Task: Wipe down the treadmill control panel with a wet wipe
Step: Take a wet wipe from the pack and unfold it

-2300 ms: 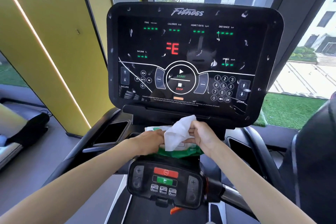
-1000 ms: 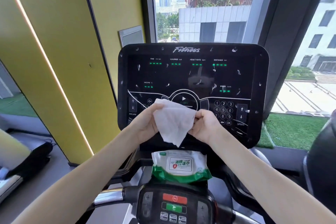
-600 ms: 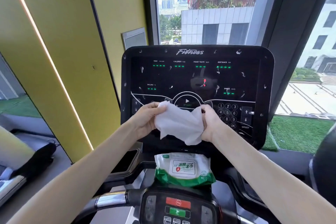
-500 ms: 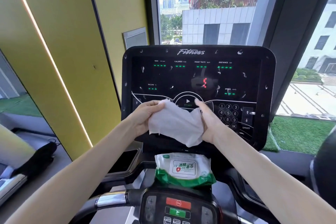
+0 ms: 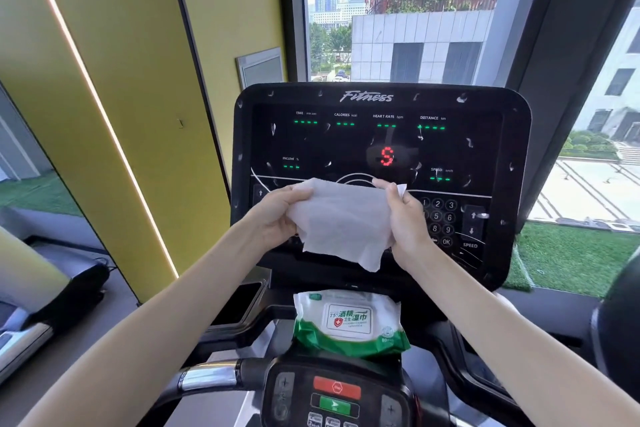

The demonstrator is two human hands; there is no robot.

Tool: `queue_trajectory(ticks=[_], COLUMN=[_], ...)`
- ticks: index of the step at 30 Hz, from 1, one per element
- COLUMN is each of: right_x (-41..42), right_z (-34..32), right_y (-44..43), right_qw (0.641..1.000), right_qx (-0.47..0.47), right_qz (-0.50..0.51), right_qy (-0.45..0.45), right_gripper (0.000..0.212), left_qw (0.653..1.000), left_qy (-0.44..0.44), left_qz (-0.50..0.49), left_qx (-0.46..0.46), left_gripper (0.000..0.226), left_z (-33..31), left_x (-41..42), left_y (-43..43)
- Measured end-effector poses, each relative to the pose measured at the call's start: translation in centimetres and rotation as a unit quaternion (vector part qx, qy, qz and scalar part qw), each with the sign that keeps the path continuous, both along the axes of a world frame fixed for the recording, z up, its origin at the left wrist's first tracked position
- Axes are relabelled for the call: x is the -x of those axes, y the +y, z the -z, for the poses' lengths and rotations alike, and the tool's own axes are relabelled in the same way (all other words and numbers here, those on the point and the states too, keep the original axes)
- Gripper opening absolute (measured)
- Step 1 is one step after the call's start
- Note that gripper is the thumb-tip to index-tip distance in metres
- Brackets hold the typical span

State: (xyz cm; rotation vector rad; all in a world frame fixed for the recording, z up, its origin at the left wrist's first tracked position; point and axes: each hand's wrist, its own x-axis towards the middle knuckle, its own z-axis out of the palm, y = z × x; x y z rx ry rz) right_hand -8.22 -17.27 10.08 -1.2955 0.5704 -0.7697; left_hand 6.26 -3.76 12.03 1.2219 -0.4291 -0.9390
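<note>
A white wet wipe (image 5: 341, 220) is spread out between both hands in front of the lower middle of the black treadmill control panel (image 5: 381, 142). My left hand (image 5: 277, 215) grips its left edge and my right hand (image 5: 407, 222) pinches its right edge. The wipe hides the start and stop buttons. The panel is speckled with white smudges, and a red "S" glows at its centre. A green and white wet wipe pack (image 5: 349, 322) lies on the ledge below the panel.
A smaller handlebar console (image 5: 337, 395) with a red and a green button sits at the bottom. Yellow wall panels stand to the left, a large window behind and to the right. Another black machine (image 5: 616, 340) edges in at lower right.
The wipe was pulled from the pack, lifted in front of the panel and unfolded wider between both hands. The camera tilted upward. The red display character changed.
</note>
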Motion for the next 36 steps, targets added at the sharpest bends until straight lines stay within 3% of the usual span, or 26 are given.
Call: queue_trajectory(ticks=[3,5,7,10,12,14,20,24,28,31,34,36], right_x=[-0.1,-0.3,-0.3,-0.2,-0.3,-0.3,-0.6,-0.3,-1.0,-1.7,-1.9,-1.8], right_z=[0.3,0.3,0.0,-0.3,0.0,0.1,1.4,1.4,-0.4,-1.4,-1.5,-1.6], right_y=[0.2,0.3,0.4,0.1,-0.3,-0.2,-0.9,-0.9,-0.2,0.5,0.2,0.0], right_qw=[1.000,0.999,0.997,0.991,0.989,0.987,0.985,0.965,0.943,0.952,0.955,0.953], right_qx=[0.025,0.044,0.074,0.124,0.144,0.156,0.161,0.233,0.319,0.248,0.262,0.278], right_qz=[0.014,0.023,0.035,0.030,0.025,0.017,0.053,0.071,-0.074,-0.179,-0.122,-0.093], right_qy=[0.001,-0.003,-0.018,-0.030,-0.025,-0.014,0.042,0.093,0.051,0.033,0.064,0.078], right_gripper=[0.032,0.032,0.035,0.038,0.039,0.040,0.032,0.045,0.050,0.023,0.046,0.036], left_qw=[0.996,0.991,0.985,0.985,0.987,0.990,0.987,0.969,0.899,0.894,0.898,0.899], left_qy=[-0.004,-0.079,-0.099,0.011,0.093,0.102,-0.062,-0.236,-0.420,-0.421,-0.414,-0.383], left_qz=[-0.083,-0.098,-0.085,-0.033,-0.028,-0.070,-0.149,-0.051,0.073,0.120,0.105,0.153], left_qx=[0.015,-0.038,-0.115,-0.170,-0.128,-0.068,-0.005,-0.047,-0.100,-0.091,-0.102,-0.148], left_gripper=[0.010,0.009,0.016,0.031,0.025,0.016,0.014,0.020,0.024,0.020,0.027,0.032], left_z=[0.3,0.4,0.5,0.5,0.4,0.8,0.6,-0.7,-2.4,-3.2,-3.8,-4.1], left_x=[0.0,0.3,0.5,0.5,0.7,0.6,-0.2,-0.7,-0.1,0.4,0.5,0.1], left_y=[-0.5,-0.6,-0.5,-0.1,-0.1,-0.3,-0.1,0.2,-1.1,-1.8,-0.9,0.1])
